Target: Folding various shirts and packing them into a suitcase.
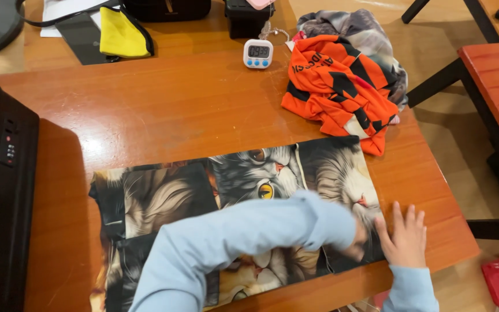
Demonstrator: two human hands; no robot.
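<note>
A cat-print garment [249, 173] lies flat and partly folded across the wooden table [174, 104]. My left arm in a light blue sleeve reaches across it, and my left hand [358, 241] grips the garment's right edge, fingers mostly hidden by the cuff. My right hand [404, 236] rests flat with fingers spread, half on the table and half touching that same right edge.
A crumpled orange and black jersey [342, 86] lies on a grey garment [353, 26] at the back right. A small white digital timer [258, 53] stands behind. A black case [1, 190] is at the left, a yellow cloth [121, 34] at the back, a red bench [498, 81] to the right.
</note>
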